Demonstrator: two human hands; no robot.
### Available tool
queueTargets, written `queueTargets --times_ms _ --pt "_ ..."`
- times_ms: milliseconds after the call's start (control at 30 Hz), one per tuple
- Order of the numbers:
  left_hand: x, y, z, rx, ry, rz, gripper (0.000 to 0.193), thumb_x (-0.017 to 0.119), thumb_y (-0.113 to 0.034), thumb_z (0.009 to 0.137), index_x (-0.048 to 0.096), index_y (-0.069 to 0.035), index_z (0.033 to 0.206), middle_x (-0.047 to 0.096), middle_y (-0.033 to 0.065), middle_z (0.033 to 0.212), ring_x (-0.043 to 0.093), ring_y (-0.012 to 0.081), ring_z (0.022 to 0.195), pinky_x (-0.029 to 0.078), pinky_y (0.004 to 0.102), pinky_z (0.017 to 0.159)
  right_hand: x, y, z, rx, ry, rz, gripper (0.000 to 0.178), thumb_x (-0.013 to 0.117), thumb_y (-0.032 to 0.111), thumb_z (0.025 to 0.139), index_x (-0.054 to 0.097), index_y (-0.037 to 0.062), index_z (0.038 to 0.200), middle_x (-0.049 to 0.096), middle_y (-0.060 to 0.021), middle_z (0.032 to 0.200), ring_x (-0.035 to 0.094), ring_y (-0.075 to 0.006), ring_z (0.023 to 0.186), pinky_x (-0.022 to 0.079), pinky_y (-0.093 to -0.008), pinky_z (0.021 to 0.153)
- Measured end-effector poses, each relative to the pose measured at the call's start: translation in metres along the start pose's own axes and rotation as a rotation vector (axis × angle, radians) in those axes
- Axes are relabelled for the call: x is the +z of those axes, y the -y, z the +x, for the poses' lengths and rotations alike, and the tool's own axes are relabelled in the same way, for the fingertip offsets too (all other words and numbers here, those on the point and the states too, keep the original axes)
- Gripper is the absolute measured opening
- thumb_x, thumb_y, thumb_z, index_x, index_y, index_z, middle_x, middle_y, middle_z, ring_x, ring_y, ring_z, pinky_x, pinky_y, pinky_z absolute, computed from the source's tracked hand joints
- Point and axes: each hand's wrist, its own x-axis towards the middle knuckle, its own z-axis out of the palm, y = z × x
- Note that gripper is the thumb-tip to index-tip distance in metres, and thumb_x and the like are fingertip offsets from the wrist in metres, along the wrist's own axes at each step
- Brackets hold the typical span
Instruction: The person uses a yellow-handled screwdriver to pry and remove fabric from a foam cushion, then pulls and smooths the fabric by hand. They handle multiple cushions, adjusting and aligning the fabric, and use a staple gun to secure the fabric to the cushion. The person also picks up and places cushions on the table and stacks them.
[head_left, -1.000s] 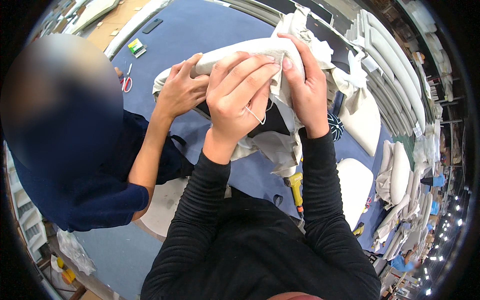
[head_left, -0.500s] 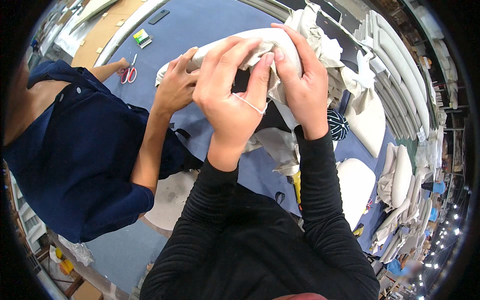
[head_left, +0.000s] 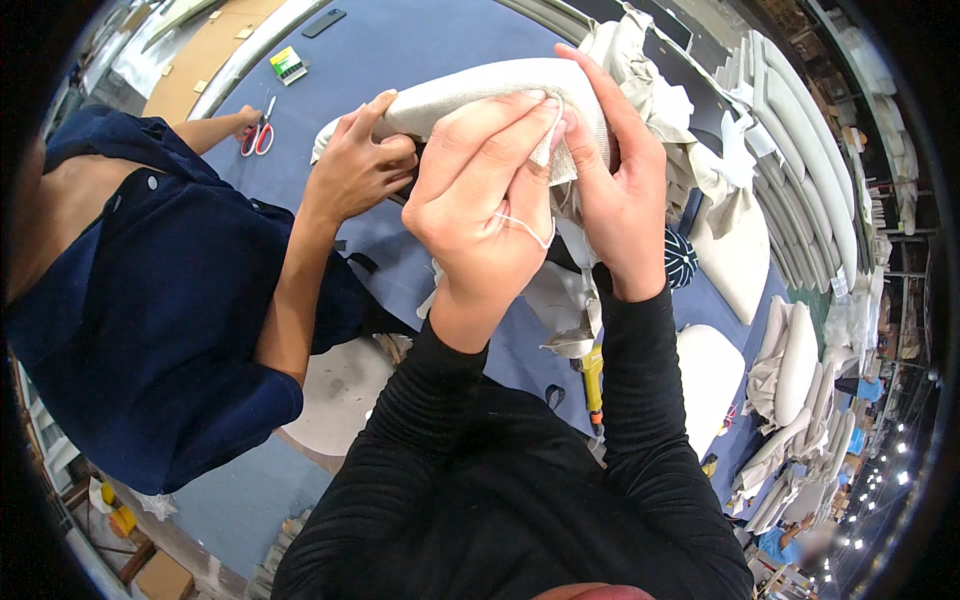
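Note:
A cushion [head_left: 480, 88] covered in off-white fabric is held up in front of me, its curved edge upward. At its right corner, my left hand [head_left: 480, 200] pinches a fold of the cover, with a thin white cord or band looped around the hand. My right hand [head_left: 622, 185] wraps that same corner, its thumb pressed to the fold by my left fingertips and its index finger stretched along the outer edge. A co-worker's hand [head_left: 355, 170] rests at the cushion's left end. What lies beneath the pinched fold is hidden by my fingers.
On the blue table [head_left: 430, 35] are red-handled scissors [head_left: 257, 140] near the co-worker's other hand, a small green-and-yellow box [head_left: 288, 66] and a phone [head_left: 323, 22]. Right of me lie a yellow tool [head_left: 593, 380], a dark striped ball [head_left: 680, 258], pale cushions [head_left: 708, 375] and stacked panels [head_left: 800, 150].
My left hand has swung right and its fingers have closed onto the fold at the corner, covering the opening. My right hand has shifted slightly down and right.

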Motion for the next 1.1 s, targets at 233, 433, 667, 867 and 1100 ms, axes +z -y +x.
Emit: queueTargets --times_ms 233,433,667,867,1100 --pt "-0.001 0.002 0.001 0.056 0.024 0.006 0.024 0.086 0.004 0.085 0.085 -0.002 0.108 0.08 0.0115 0.109 0.078 0.0231 0.099 0.062 0.0352 0.092 -0.003 -0.001 -0.001 -0.011 0.003 0.019 0.047 0.072 0.015 0.102 0.067 0.0027 0.147 0.076 -0.0184 0.132 0.072 -0.0209 0.117 0.054 -0.035 0.105" --pt "-0.003 0.006 -0.001 0.147 0.043 0.034 0.035 0.077 0.009 0.073 0.084 -0.004 0.105 0.079 0.0079 0.107 0.076 0.0281 0.099 0.062 0.0376 0.089 -0.013 0.001 -0.004 0.064 0.067 0.086 0.049 0.067 0.018 0.104 0.064 0.0021 0.15 0.074 -0.016 0.135 0.069 -0.0199 0.121 0.05 -0.034 0.109" --pt "0.0 0.002 -0.009 0.206 0.019 0.082 0.035 0.078 0.008 0.072 0.083 -0.002 0.105 0.079 0.0087 0.108 0.076 0.0311 0.099 0.062 0.0398 0.09 -0.013 0.006 -0.008 0.143 0.116 0.195 0.061 0.052 0.033 0.106 0.056 0.0021 0.159 0.061 -0.0171 0.158 0.055 -0.0265 0.146 0.034 -0.0364 0.126" --pt "-0.002 -0.002 -0.007 0.223 0.036 0.098 0.035 0.078 0.009 0.072 0.083 -0.001 0.105 0.08 0.009 0.106 0.076 0.0319 0.099 0.062 0.04 0.091 -0.012 0.009 -0.01 0.097 0.074 0.238 0.05 0.057 0.023 0.111 0.059 -0.0004 0.155 0.067 -0.0156 0.148 0.061 -0.0199 0.133 0.042 -0.0326 0.117" --pt "-0.02 0.017 0.016 0.061 0.131 0.053 0.022 0.075 0.008 0.084 0.081 -0.004 0.101 0.08 0.0118 0.105 0.077 0.028 0.095 0.06 0.0374 0.087 -0.009 -0.007 -0.01 0.063 -0.016 0.086 0.047 0.064 0.029 0.108 0.068 0.0032 0.146 0.077 -0.0165 0.129 0.071 -0.0206 0.117 0.052 -0.0344 0.105"
